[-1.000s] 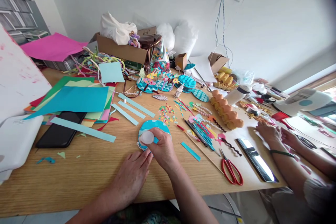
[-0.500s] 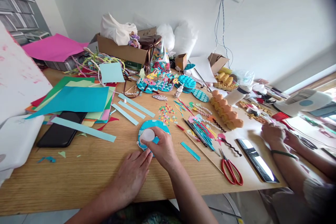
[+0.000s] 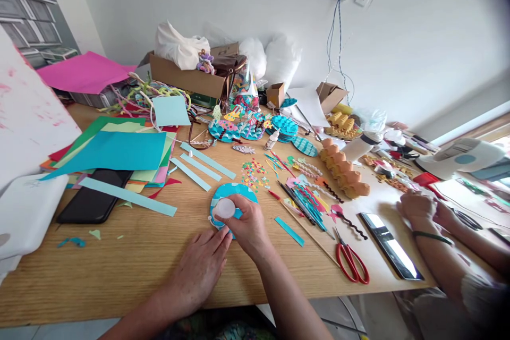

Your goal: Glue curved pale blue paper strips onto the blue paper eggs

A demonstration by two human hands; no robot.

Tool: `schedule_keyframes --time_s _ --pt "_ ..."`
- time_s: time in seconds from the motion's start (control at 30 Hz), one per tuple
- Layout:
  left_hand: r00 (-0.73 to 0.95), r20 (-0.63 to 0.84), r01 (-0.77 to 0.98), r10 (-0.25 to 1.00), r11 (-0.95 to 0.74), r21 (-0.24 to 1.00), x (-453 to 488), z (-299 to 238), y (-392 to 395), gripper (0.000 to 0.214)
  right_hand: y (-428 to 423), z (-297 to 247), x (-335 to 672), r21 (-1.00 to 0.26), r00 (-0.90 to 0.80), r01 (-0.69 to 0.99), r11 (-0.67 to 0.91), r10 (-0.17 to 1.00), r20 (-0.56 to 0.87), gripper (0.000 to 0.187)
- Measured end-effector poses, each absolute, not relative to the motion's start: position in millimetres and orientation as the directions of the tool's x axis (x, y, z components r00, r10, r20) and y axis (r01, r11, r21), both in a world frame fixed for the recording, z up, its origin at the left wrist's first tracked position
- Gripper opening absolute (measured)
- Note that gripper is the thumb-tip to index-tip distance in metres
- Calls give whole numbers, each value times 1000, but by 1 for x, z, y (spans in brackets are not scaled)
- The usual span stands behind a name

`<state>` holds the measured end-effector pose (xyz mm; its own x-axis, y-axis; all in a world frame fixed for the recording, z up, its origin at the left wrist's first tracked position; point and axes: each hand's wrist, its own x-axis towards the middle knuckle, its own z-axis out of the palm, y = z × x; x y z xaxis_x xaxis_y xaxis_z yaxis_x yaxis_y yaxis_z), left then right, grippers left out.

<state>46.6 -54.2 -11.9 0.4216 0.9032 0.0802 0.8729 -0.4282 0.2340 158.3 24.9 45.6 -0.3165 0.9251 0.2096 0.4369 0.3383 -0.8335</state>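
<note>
In the head view, a blue paper disc with paler patches lies on the table in front of me. My right hand grips a white glue bottle over the disc; its round base faces up and its tip is hidden below. My left hand lies flat, fingers stretched out and fingertips at the disc's near edge. Beyond the disc are small coloured confetti pieces. A narrow blue paper strip rests to the right.
Red-handled scissors, a wooden-handled brush and a phone lie to the right. Another person's hands work beyond them. Coloured paper sheets and a black phone are at left. An egg carton stands further back.
The view has shifted very slightly. Both hands, the glue bottle and the disc keep nearly the same places.
</note>
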Motion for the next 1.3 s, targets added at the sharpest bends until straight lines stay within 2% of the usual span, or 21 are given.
schedule_keyframes --time_s 0.57,1.0,1.3 --pt "422 144 864 895 -445 235 47 -14 -53 36 27 36 154 -783 -265 463 416 908 325 12" --pt "427 148 860 892 -452 237 46 -16 -53 35 25 39 153 -757 -275 484 439 898 344 13" --pt "429 58 871 901 -430 238 46 -9 -52 40 25 48 156 -826 -305 461 325 932 196 1"
